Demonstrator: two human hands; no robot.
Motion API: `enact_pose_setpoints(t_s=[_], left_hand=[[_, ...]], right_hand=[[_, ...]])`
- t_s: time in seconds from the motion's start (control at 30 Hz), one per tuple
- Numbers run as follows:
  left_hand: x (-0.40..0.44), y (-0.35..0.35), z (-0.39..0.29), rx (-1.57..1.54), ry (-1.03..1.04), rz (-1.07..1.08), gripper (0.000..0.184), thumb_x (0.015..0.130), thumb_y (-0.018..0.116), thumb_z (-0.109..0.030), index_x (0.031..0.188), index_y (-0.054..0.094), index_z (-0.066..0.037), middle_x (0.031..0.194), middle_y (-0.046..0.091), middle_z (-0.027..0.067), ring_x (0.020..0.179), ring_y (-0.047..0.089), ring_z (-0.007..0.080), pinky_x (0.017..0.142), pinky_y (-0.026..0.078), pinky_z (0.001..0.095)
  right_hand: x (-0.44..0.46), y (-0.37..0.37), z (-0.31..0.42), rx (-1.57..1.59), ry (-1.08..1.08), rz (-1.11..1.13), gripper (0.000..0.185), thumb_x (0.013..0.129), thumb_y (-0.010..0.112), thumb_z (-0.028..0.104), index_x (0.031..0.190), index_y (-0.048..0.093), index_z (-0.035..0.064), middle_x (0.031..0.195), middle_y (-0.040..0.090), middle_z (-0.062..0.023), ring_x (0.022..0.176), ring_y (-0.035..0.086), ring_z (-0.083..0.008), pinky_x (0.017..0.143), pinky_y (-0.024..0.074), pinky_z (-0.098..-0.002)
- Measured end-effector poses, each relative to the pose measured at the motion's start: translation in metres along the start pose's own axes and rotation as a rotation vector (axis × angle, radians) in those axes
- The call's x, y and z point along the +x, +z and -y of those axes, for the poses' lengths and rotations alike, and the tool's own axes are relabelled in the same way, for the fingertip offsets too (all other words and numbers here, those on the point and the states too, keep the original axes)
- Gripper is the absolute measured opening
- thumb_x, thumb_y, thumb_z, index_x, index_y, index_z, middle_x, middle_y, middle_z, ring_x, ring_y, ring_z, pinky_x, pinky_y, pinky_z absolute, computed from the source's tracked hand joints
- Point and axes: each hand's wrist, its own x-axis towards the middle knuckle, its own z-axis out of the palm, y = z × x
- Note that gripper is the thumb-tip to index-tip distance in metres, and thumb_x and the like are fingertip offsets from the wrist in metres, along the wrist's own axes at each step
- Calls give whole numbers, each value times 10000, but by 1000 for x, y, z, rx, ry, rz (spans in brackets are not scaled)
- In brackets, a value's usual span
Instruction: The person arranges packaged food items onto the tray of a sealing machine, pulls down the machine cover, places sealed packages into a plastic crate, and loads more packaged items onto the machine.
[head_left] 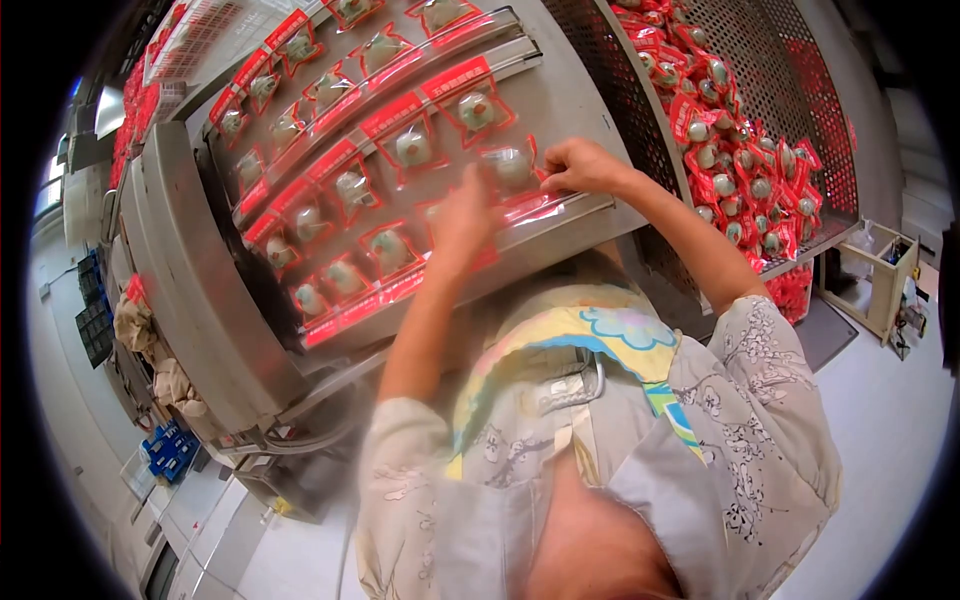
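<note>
Clear, red-edged plastic pouches with pale egg-like contents lie in rows on a metal plate (585,110) in front of me. My right hand (585,166) is closed, its fingertips pinching the right edge of a pouch (510,166) in the nearest row. Over that same row, my left hand (465,215) is smeared by motion, so its fingers do not show clearly. It partly covers a pouch beneath it. Left of it lies another pouch (388,248), and above it one more pouch (412,146).
Long metal bars (510,55) run between the rows of pouches. A thick steel housing (200,270) borders the plate on the left. At right, a perforated metal bin (780,65) holds a heap of filled pouches (740,175). A small frame stand (880,270) is on the floor beyond.
</note>
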Motion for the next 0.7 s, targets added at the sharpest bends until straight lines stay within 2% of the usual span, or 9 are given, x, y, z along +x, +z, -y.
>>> enact_pose_setpoints(t_s=[0.07,0.1,0.27,0.37,0.47,0.6,0.7], left_hand=[[-3,9,6,-22,13,-116,639,733,739,-212,1285,458,-56,866,699,99,852,662,305,747,496,426],[-4,10,5,-4,-2,-107,597,741,719,-190,1265,469,-55,859,700,96,846,662,304,747,497,424],[-14,6,-6,71,-53,-78,463,762,682,-134,1187,515,-62,900,684,94,875,647,301,750,503,413],[-31,10,-7,42,262,-324,447,738,702,-134,1152,542,-74,964,640,94,921,618,295,755,505,416],[-42,18,-19,-74,523,-266,424,705,714,-119,1104,575,-81,984,595,94,944,592,299,754,505,417],[-36,46,-3,60,655,-294,249,716,607,-61,959,632,-111,848,564,69,818,583,250,594,491,369],[-41,44,-5,88,641,-253,295,728,589,-50,999,653,-147,857,567,41,810,586,234,626,509,352]], right_hand=[[-2,-5,5,-18,-9,44,253,726,777,200,754,630,-5,653,604,-93,611,551,-158,588,449,-328],[-4,-8,7,-26,-12,67,243,734,773,172,742,618,-15,628,584,-77,588,519,-125,568,435,-312],[-3,-17,20,-31,132,175,261,771,749,218,823,673,-26,662,624,-60,604,551,-116,573,454,-294],[0,-13,15,73,185,120,285,808,717,245,870,688,-32,680,638,-45,620,572,-101,579,466,-275],[5,-1,5,87,142,44,293,824,699,260,882,688,-27,684,637,-36,624,576,-87,583,473,-264],[9,8,-6,115,129,-12,260,820,694,233,872,677,-21,697,633,-26,626,575,-84,581,481,-279],[6,-4,7,9,164,-23,222,823,691,195,864,659,-21,699,632,-48,640,595,-103,601,489,-280]])
